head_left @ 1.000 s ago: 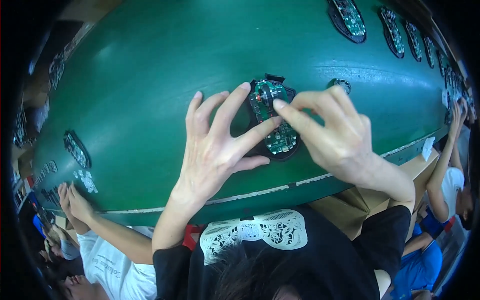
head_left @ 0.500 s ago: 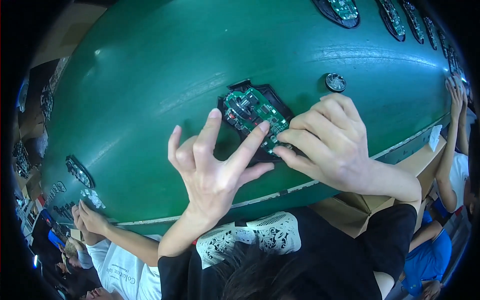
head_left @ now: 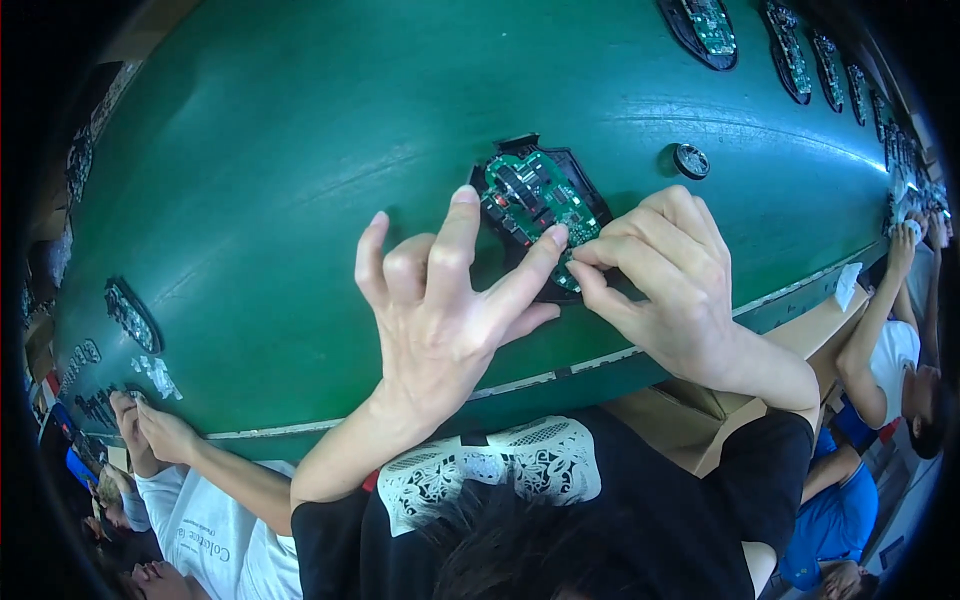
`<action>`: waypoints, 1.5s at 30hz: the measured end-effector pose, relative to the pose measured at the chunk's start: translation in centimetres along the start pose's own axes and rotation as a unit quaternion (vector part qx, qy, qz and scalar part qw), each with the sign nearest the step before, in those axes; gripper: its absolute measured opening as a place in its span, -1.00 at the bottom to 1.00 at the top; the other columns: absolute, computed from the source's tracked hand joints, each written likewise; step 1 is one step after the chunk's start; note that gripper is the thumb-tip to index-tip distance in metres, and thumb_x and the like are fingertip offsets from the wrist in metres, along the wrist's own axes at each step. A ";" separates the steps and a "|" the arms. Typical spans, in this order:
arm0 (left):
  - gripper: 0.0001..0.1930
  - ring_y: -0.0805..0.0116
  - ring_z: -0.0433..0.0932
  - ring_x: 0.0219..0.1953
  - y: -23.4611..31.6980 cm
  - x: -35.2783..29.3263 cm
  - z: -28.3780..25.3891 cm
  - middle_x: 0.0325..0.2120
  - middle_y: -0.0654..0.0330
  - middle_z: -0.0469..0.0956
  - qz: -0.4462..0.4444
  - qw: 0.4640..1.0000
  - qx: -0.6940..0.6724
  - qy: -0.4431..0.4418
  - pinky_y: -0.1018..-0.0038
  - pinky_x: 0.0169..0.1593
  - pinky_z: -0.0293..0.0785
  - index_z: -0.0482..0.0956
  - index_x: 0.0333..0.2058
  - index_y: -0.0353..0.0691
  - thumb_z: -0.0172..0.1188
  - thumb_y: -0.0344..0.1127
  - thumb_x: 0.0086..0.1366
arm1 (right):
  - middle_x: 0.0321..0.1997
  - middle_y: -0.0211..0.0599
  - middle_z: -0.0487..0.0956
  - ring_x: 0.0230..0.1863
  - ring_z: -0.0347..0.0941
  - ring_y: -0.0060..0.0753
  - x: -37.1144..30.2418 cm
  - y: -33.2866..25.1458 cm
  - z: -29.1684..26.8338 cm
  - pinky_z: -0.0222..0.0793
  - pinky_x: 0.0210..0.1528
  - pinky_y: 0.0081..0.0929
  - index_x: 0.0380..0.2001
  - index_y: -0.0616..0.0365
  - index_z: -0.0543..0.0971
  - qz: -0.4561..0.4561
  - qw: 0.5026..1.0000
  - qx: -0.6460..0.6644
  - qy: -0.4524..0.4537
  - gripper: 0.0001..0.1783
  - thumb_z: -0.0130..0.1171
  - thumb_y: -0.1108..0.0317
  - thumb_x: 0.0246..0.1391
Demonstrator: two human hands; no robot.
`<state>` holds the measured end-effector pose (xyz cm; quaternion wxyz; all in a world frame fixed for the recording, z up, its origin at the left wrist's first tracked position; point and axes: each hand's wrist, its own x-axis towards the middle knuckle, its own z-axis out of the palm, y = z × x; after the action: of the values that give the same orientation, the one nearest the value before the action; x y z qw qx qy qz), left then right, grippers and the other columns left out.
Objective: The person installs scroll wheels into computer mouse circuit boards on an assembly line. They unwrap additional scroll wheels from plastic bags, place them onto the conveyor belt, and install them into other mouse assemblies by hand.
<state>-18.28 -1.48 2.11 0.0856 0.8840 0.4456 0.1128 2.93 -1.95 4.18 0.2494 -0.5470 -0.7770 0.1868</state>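
A half-built computer mouse, a green circuit board in a black shell, lies on the table in front of me. A dark scroll wheel sits across the board's far left part. My left hand has its fingers spread; its index fingertip presses on the near part of the board, while the thumb rests by the shell's near edge. At the board's near right edge, my right hand pinches with thumb and index finger. What is between those fingertips is hidden.
A small round black-rimmed part lies to the right on the green table. More mouse shells with boards line the far right. Another mouse assembly lies at left. Co-workers' hands work at both sides; cardboard boxes stand below the table edge.
The whole view has shifted slightly, so the mouse and hands appear a little farther right and up. Both hands keep nearly the same pose at the board.
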 end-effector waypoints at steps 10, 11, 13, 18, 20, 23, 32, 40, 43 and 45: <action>-0.36 0.19 0.31 0.03 0.1 0.4 -0.1 0.14 0.07 0.32 0.012 1.000 0.002 -0.001 -0.03 0.30 0.14 0.66 0.07 0.50 0.49 0.15 -0.11 | -0.45 -0.41 0.59 -0.35 0.44 -0.28 0.3 0.3 -0.5 0.38 -0.34 -0.38 -0.49 0.14 0.66 0.001 1.000 0.005 -0.009 -0.75 0.49 0.55 -0.36; -0.36 0.20 0.33 0.01 0.1 0.4 -0.1 0.14 0.06 0.32 0.011 1.000 0.005 -0.007 -0.02 0.31 0.13 0.66 0.07 0.50 0.50 0.14 -0.11 | -0.45 -0.41 0.59 -0.35 0.44 -0.28 0.2 0.5 -0.7 0.38 -0.34 -0.38 -0.49 0.14 0.66 0.005 1.000 0.004 -0.004 -0.75 0.49 0.55 -0.36; -0.35 0.22 0.36 -0.02 0.1 0.4 0.0 0.15 0.05 0.31 0.010 1.000 0.006 -0.016 -0.01 0.34 0.09 0.65 0.08 0.50 0.51 0.11 -0.11 | -0.42 -0.42 0.59 -0.29 0.48 -0.35 -0.1 1.3 -1.3 0.42 -0.35 -0.40 -0.48 0.14 0.69 -0.002 0.999 0.019 -0.041 -0.82 0.47 0.44 -0.25; -0.32 0.22 0.36 -0.01 0.1 0.7 -0.1 0.17 0.06 0.29 0.017 0.999 0.010 -0.034 -0.03 0.38 0.05 0.64 0.10 0.52 0.53 0.10 -0.12 | -0.40 -0.42 0.60 -0.29 0.51 -0.36 -0.5 2.7 -1.7 0.50 -0.38 -0.44 -0.43 0.12 0.72 0.002 0.999 0.043 -0.020 -0.81 0.48 0.41 -0.22; -0.31 0.20 0.36 0.00 0.0 0.8 -0.4 0.19 0.07 0.27 0.020 0.999 0.013 -0.035 -0.05 0.37 0.07 0.62 0.11 0.53 0.53 0.09 -0.13 | -0.40 -0.43 0.61 -0.30 0.52 -0.37 -0.4 2.6 -1.9 0.52 -0.38 -0.45 -0.43 0.12 0.73 -0.007 0.999 0.040 -0.015 -0.80 0.49 0.40 -0.23; -0.29 0.14 0.36 0.05 -0.3 1.1 -1.0 0.18 0.10 0.32 0.031 0.999 0.001 -0.022 -0.08 0.35 0.12 0.63 0.11 0.46 0.56 0.03 -0.14 | -0.34 -0.42 0.62 -0.25 0.53 -0.36 -0.4 1.3 -2.2 0.53 -0.36 -0.45 -0.38 0.12 0.73 -0.032 0.999 0.009 -0.025 -0.78 0.47 0.36 -0.19; -0.47 0.08 0.42 0.20 -13.5 -0.7 -10.9 0.17 0.05 0.49 -0.214 0.963 0.091 0.135 0.21 0.29 0.25 0.47 0.26 -0.14 0.30 -0.28 0.32 | -0.21 -0.24 0.64 -0.17 0.56 -0.22 -1.6 -1.4 -1.7 0.56 -0.07 -0.22 -0.20 0.26 0.70 -0.145 0.957 -0.245 -0.047 -0.59 0.42 0.15 -0.03; -0.36 -0.17 0.32 0.27 -26.0 -12.2 -10.5 0.20 -0.26 0.38 -0.360 0.907 0.207 0.073 0.11 0.33 0.24 0.30 0.36 -0.11 0.19 -0.02 0.40 | -0.22 -0.43 0.59 -0.10 0.51 -0.36 7.0 4.9 -2.2 0.54 -0.24 -0.35 -0.15 0.04 0.68 -0.053 0.953 -0.296 0.039 -0.61 0.43 0.13 -0.06; -0.38 -0.10 0.32 0.29 -24.3 -11.8 -11.0 0.21 -0.20 0.39 -0.404 0.906 0.114 0.050 0.14 0.34 0.24 0.30 0.37 -0.10 0.17 -0.04 0.42 | -0.17 -0.38 0.63 -0.08 0.53 -0.29 8.5 5.7 -3.2 0.56 -0.20 -0.30 -0.09 0.06 0.69 -0.012 0.960 -0.280 0.020 -0.58 0.36 0.04 0.06; -0.39 -0.04 0.33 0.28 -24.6 -12.4 -10.6 0.19 -0.12 0.43 -0.395 0.912 0.095 0.055 0.17 0.32 0.27 0.30 0.37 -0.06 0.16 -0.03 0.43 | -0.11 -0.35 0.66 -0.04 0.56 -0.25 8.1 5.1 -4.3 0.55 -0.13 -0.28 -0.05 0.03 0.69 0.007 0.964 -0.263 0.032 -0.59 0.34 0.06 0.10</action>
<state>-47.23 3.49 4.58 0.0146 0.6325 0.7708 0.0752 7.09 7.43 6.23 0.1198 -0.6043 -0.7867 -0.0400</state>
